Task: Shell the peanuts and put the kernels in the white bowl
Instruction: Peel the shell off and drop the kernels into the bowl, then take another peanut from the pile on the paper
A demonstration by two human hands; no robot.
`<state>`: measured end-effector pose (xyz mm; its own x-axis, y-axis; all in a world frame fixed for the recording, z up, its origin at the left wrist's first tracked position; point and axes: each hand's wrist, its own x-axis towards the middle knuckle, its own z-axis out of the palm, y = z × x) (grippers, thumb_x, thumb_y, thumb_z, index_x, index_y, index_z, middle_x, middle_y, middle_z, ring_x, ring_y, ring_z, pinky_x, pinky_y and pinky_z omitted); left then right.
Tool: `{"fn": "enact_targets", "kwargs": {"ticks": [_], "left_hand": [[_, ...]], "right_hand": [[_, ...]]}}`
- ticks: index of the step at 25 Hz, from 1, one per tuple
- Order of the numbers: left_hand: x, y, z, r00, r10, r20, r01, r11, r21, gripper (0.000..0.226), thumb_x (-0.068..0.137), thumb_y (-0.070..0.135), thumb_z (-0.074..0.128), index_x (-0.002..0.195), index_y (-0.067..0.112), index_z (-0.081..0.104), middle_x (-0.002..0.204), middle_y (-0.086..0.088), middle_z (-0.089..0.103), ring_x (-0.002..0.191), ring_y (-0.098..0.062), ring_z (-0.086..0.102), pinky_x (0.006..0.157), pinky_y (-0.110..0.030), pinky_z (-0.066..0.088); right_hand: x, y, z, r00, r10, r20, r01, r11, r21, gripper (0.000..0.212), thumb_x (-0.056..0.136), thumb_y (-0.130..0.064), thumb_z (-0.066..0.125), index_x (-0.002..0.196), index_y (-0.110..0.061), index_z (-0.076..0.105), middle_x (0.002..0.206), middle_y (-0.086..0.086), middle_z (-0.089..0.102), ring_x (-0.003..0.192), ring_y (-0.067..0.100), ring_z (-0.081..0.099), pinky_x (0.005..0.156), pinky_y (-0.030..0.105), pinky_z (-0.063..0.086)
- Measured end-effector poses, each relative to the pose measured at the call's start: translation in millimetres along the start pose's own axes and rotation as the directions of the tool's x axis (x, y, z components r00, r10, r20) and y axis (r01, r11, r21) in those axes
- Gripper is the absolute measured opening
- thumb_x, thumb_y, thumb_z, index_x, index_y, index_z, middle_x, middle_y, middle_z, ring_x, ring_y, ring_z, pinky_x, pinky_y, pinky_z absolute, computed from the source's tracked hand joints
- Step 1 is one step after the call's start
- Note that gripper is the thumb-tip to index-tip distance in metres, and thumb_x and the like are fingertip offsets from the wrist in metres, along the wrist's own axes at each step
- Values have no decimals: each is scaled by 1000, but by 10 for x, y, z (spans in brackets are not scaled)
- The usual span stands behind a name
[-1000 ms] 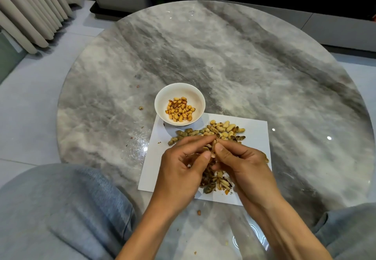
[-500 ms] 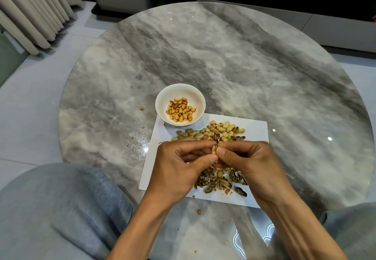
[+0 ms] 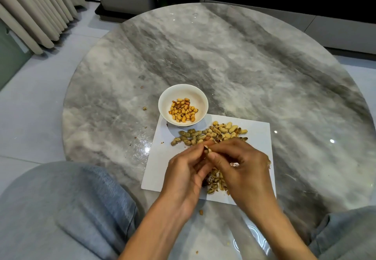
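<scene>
Both hands have shifted rightward; left hand [image 3: 186,175] and right hand [image 3: 242,165] fingers pinching one peanut [image 3: 207,150]

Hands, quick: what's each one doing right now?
Left hand: fingers pinching the peanut.
Right hand: fingers pinching the same peanut from the other side.
</scene>
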<state>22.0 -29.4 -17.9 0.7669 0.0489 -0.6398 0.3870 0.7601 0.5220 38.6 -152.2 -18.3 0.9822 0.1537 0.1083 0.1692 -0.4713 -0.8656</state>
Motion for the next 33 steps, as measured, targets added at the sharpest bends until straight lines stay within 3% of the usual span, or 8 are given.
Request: {"fn": "enact_targets", "kwargs": {"ticks": [2, 5, 8, 11, 16, 25, 28, 33], "left_hand": [[6, -14, -2, 999, -35, 18, 36, 997, -69, 24, 97, 7, 53, 111, -4, 69, 103, -15, 74, 91, -16, 73, 78, -22, 59], [4, -19, -13, 998, -60, 2, 60, 995, -77, 22, 95, 11, 58, 108, -3, 71, 95, -13, 74, 80, -13, 71, 71, -21, 59], [4, -18, -44, 994, -109, -30, 109, 994, 13, 17, 97, 7, 56, 99, 1, 72, 83, -10, 71, 70, -11, 66, 62, -20, 57], [1, -19, -48, 988, -142, -57, 146, 986, 86, 38, 94, -14, 40, 112, 2, 69, 92, -13, 75, 60, -10, 62, 55, -18, 53], [-34, 38, -72, 990, -75, -120, 92, 986, 136, 51, 90, -23, 29, 113, 4, 65, 99, -13, 76, 54, -11, 63, 51, -19, 52], [-36, 127, -135, 989, -103, -106, 98, 994, -56, 36, 93, -16, 38, 115, -6, 64, 104, -19, 75, 80, -19, 75, 68, -21, 61], [-4, 189, -166, 986, -33, -162, 17, 995, -101, 47, 89, -22, 30, 118, -5, 63, 114, -21, 71, 91, -23, 74, 72, -24, 61], [5, 235, -208, 985, -10, -173, -19, 986, -163, 49, 88, -22, 27, 124, -9, 58, 126, -25, 63, 116, -32, 63, 94, -35, 53]], "right_hand": [[-39, 54, 56, 966, -259, 8, 251, 930, -269, 13, 88, -13, 69, 97, -15, 78, 94, -6, 68, 88, 12, 63, 74, 22, 49], [-62, 71, 71, 944, -331, 15, 313, 875, -369, 14, 90, -15, 67, 99, -12, 77, 99, -1, 69, 90, 17, 63, 73, 28, 50], [-49, 42, 31, 991, -124, -49, 109, 966, -235, 5, 88, -20, 72, 92, -19, 76, 86, -11, 71, 78, 4, 64, 69, 22, 50], [2, 105, -15, 983, 169, -73, -179, 973, -149, 3, 84, -24, 78, 86, -25, 77, 70, -13, 70, 65, 3, 64, 59, 19, 46], [16, 92, -35, 975, 219, -16, -210, 909, -359, 18, 85, -31, 76, 101, -23, 78, 76, -6, 72, 70, 9, 64, 62, 24, 43], [42, 128, -82, 969, 247, -5, -237, 926, -294, 9, 90, -26, 71, 96, -25, 78, 81, -13, 72, 68, -2, 60, 64, 18, 45], [51, 164, -178, 974, 224, -25, -222, 934, -280, 10, 89, -26, 72, 97, -26, 77, 81, -15, 72, 65, 2, 62, 69, 29, 51], [-23, 232, -40, 990, 72, 123, -23, 932, -363, 12, 87, -20, 74, 98, -24, 78, 79, -13, 66, 63, 5, 55, 65, 26, 44]]}}
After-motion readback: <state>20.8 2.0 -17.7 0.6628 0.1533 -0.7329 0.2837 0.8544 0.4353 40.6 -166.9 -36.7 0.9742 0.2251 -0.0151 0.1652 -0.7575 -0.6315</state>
